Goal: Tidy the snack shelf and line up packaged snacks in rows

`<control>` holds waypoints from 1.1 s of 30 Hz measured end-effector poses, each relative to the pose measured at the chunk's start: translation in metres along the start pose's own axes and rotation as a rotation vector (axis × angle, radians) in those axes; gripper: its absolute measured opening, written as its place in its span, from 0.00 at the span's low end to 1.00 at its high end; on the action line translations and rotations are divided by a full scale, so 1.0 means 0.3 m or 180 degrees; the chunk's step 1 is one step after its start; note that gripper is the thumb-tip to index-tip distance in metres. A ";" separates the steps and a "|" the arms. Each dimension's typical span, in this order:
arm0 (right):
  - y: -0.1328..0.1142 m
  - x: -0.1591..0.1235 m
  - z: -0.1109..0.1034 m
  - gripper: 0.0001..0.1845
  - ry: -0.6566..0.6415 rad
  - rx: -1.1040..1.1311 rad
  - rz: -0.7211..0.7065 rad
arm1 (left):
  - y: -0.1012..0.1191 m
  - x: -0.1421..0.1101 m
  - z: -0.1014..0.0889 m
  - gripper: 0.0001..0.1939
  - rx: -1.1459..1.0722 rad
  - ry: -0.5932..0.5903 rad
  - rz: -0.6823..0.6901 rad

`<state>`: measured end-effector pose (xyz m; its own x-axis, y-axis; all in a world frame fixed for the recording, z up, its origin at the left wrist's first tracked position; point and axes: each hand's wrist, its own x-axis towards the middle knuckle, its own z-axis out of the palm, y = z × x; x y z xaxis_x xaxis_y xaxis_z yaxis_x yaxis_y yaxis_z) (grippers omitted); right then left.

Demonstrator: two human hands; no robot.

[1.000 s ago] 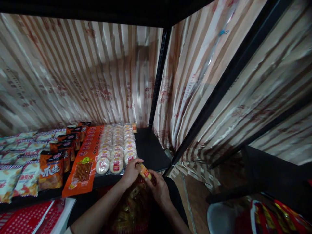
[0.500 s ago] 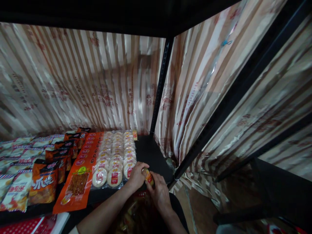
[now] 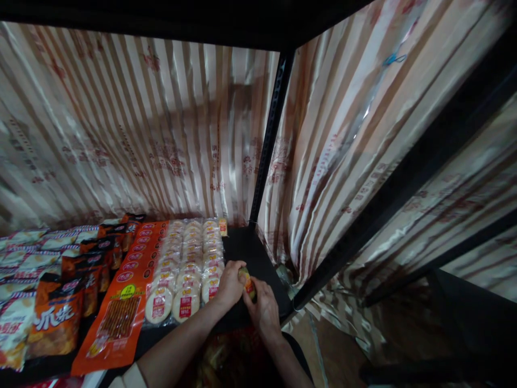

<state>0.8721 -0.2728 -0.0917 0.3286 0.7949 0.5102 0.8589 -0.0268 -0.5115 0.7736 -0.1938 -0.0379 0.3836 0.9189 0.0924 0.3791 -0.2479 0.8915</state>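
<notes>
Between my two hands is a small wrapped snack packet point(image 3: 247, 284), yellowish with an orange-red label. My left hand point(image 3: 231, 285) grips its upper left end, and my right hand point(image 3: 263, 307) pinches it from the lower right. Just left of my hands, round pale biscuits in clear wrappers point(image 3: 186, 305) with red labels stand in rows on the black shelf point(image 3: 249, 245). A small yellow packet point(image 3: 223, 227) sits at the back end of the rightmost row. Under my forearms, a dim heap of yellowish packets point(image 3: 220, 355) is hard to make out.
Left of the biscuits lie long orange packs of snack sticks point(image 3: 117, 318), orange-and-black snack bags point(image 3: 54, 323) and several white bags point(image 3: 14, 328). A black shelf post point(image 3: 271, 134) rises at the back corner, with a thick slanting post point(image 3: 363, 210) at right. Striped sheeting point(image 3: 181, 124) hangs behind.
Both hands, still on the snack packet, have risen slightly and it is tilted to show more of its label. The view has shifted a little, moving the shelf goods left and lower.
</notes>
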 end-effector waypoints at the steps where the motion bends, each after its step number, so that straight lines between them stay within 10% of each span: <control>1: 0.004 0.012 0.010 0.13 0.0022 -0.0027 0.0013 | 0.002 0.009 0.002 0.18 0.0081 0.0016 -0.0019; 33: 0.113 0.472 0.297 0.14 0.0043 -0.0060 0.0592 | 0.027 0.327 0.013 0.15 0.0981 -0.0304 -0.0518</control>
<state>0.9129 -0.1070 -0.0986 0.4876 0.7668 0.4174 0.7900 -0.1841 -0.5848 0.8175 -0.1068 -0.0235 0.3687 0.9247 -0.0945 0.6722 -0.1950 0.7143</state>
